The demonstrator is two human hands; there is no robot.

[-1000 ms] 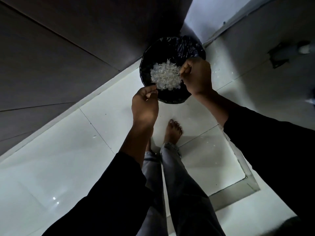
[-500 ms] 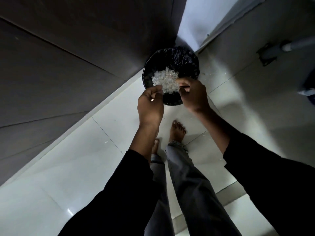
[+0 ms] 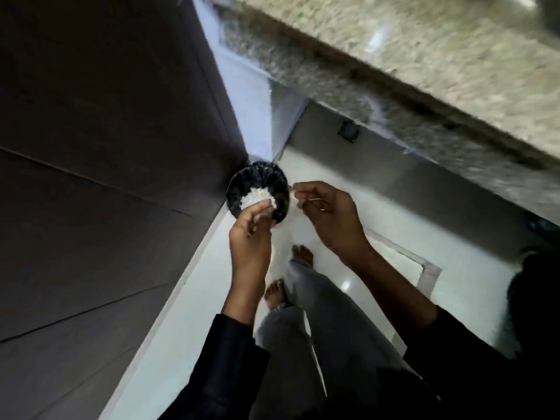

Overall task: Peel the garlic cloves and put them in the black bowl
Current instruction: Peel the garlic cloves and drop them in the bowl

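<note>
Over the lined bin, both hands have drawn back, apart

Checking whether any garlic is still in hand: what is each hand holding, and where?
Left hand: fingers curled, something pale at the fingertips, too blurred to identify. Right hand: pinches a thin pale scrap by one end.

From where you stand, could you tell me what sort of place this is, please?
Probably a home kitchen corner. A speckled stone counter runs above a white tiled floor, dark cabinet panels stand alongside, and a bin lined with a black bag sits in the corner.
</note>
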